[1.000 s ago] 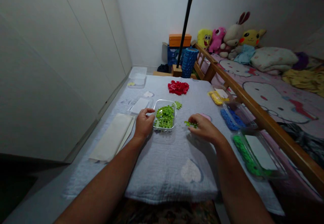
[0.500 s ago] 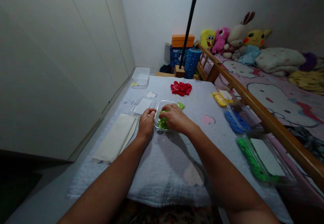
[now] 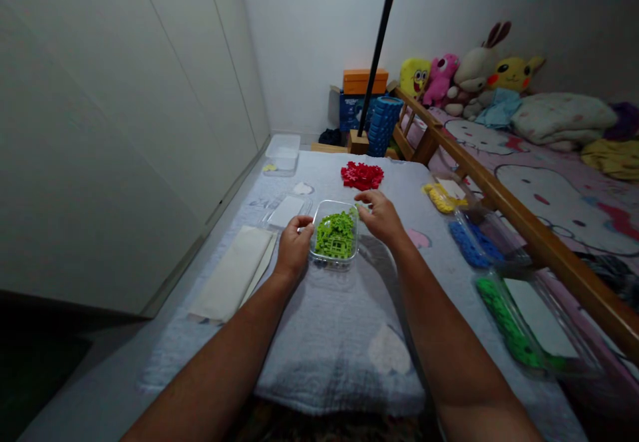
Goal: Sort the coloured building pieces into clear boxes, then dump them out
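A clear plastic container filled with light-green plastic pieces stands in the middle of the cloth-covered table. Against its left wall, my left hand is closed, thumb and fingers gripping the rim. My right hand is at the container's far right corner, its thumb and index finger around a light-green snowflake-shaped piece, partly hidden by the fingers. Beyond the container lies a pile of red snowflake-shaped pieces.
Closed tubs of yellow, blue and green pieces line the right edge beside a wooden bed rail. On the left are folded paper, a clear lid and another clear tub with some yellow in it.
My right hand has moved from inside the container out to its far right corner, uncovering the light-green pieces. My left hand stays on the container's left side. The view has shifted slightly.
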The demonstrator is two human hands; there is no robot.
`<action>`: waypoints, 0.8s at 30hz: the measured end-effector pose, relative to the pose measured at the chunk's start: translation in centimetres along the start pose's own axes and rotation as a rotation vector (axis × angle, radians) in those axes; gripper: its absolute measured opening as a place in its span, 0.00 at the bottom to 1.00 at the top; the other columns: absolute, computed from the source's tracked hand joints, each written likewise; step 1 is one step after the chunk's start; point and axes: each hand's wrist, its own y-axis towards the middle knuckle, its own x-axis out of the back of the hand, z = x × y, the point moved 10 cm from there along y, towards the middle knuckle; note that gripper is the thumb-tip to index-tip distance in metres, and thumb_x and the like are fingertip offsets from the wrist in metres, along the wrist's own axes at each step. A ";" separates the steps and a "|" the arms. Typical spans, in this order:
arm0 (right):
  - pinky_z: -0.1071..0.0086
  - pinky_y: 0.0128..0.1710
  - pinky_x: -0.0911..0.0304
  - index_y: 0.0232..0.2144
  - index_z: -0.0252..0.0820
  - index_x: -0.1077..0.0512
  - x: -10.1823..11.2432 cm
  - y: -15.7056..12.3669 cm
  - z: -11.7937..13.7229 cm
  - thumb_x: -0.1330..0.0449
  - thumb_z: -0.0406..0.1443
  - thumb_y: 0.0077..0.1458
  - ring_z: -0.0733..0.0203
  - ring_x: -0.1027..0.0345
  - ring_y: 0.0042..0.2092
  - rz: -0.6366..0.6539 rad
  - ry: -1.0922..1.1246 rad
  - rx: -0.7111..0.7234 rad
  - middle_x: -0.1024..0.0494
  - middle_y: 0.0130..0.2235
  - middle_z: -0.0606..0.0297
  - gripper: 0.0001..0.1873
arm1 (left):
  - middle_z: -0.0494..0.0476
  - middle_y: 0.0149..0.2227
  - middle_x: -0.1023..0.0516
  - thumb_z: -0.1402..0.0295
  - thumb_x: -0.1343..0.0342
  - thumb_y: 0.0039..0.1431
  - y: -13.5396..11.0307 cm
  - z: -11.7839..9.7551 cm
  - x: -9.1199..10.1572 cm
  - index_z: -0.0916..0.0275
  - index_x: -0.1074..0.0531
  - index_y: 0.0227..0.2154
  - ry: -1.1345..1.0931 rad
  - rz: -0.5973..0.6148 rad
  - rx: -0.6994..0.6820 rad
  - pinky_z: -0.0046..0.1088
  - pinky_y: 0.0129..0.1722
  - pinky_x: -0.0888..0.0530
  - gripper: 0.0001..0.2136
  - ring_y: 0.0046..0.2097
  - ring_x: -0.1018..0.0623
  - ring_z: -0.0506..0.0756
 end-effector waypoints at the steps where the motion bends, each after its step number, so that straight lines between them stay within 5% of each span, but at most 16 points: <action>1: 0.57 0.53 0.32 0.42 0.41 0.22 0.5 0.0 -1.8 0.43 0.29 0.53 0.51 0.27 0.49 -0.055 -0.020 -0.055 0.21 0.46 0.55 0.15 | 0.52 0.35 0.22 0.61 0.42 0.51 0.0 0.0 0.0 0.61 0.25 0.39 0.013 0.001 0.000 0.28 0.32 0.30 0.13 0.28 0.28 0.50; 7: 0.52 0.61 0.38 0.49 0.41 0.23 -1.5 -1.6 -7.6 0.41 0.32 0.51 0.46 0.30 0.56 -0.120 -0.192 -0.218 0.20 0.52 0.51 0.22 | 0.53 0.39 0.21 0.65 0.42 0.48 -0.2 0.3 0.0 0.61 0.25 0.42 0.064 0.011 0.012 0.28 0.31 0.31 0.16 0.28 0.28 0.50; 13: 0.50 0.62 0.41 0.59 0.43 0.27 -3.7 -2.4 -7.6 0.39 0.36 0.56 0.44 0.35 0.60 -0.065 -0.302 -0.226 0.23 0.60 0.53 0.27 | 0.54 0.41 0.21 0.65 0.42 0.48 -0.3 0.1 0.1 0.61 0.25 0.42 0.057 0.007 0.005 0.27 0.30 0.32 0.16 0.28 0.29 0.49; 24: 0.54 0.56 0.36 0.46 0.41 0.21 -2.8 -2.5 -8.1 0.37 0.36 0.56 0.47 0.31 0.53 -0.092 -0.242 -0.291 0.22 0.49 0.52 0.15 | 0.54 0.41 0.21 0.67 0.42 0.49 -0.5 -0.2 0.0 0.61 0.25 0.41 0.047 0.009 -0.016 0.26 0.30 0.31 0.14 0.27 0.28 0.48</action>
